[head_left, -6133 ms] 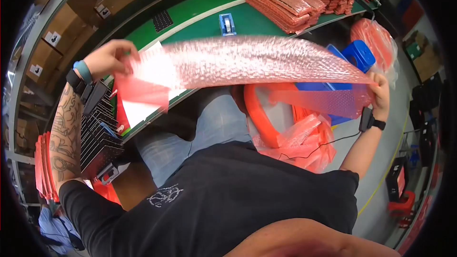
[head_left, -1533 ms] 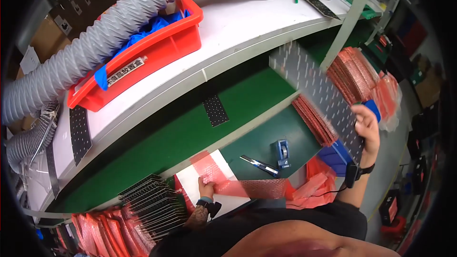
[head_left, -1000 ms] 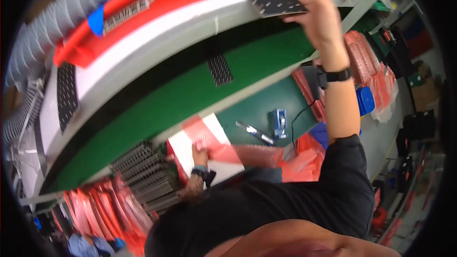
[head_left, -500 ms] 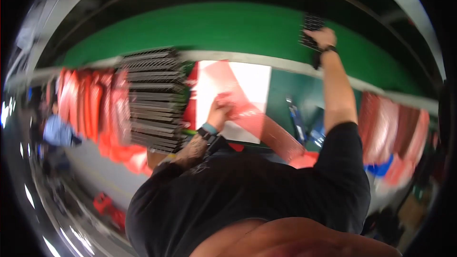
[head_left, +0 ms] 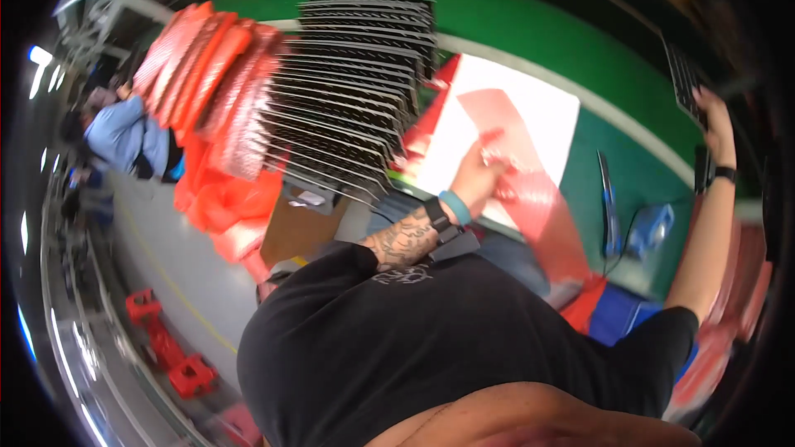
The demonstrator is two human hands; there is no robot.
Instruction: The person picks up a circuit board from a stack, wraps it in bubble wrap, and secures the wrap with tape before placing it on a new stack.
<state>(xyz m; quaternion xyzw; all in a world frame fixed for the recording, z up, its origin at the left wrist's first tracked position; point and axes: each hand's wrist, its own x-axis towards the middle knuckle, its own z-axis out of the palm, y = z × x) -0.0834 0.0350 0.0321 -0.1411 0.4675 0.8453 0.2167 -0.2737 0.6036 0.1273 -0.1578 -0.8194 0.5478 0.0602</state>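
Observation:
My left hand point(head_left: 479, 178), fingers curled, pinches the edge of a translucent pink bubble-wrap strip point(head_left: 538, 186). The strip lies slantwise across a bright white sheet point(head_left: 551, 116) and runs down to the bench's near edge. My right arm is stretched out to the far right. There my right hand point(head_left: 715, 122) grips the near end of a black slotted panel point(head_left: 683, 79) above the green surface. Part of that grip is hidden by the hand and the picture's dark rim.
To the left stands a row of black slotted panels point(head_left: 356, 74), beside stacked red bubble-wrap pouches point(head_left: 203, 74). A long dark-and-blue tool point(head_left: 609, 207) and a blue device with a cable point(head_left: 651, 228) lie on the bench. A person in blue point(head_left: 124, 132) is at far left.
The view has swung left, so the bench appears tilted and shifted rightward. My left hand stays at the pink strip. My right hand, still on the black panel, now appears near the right rim.

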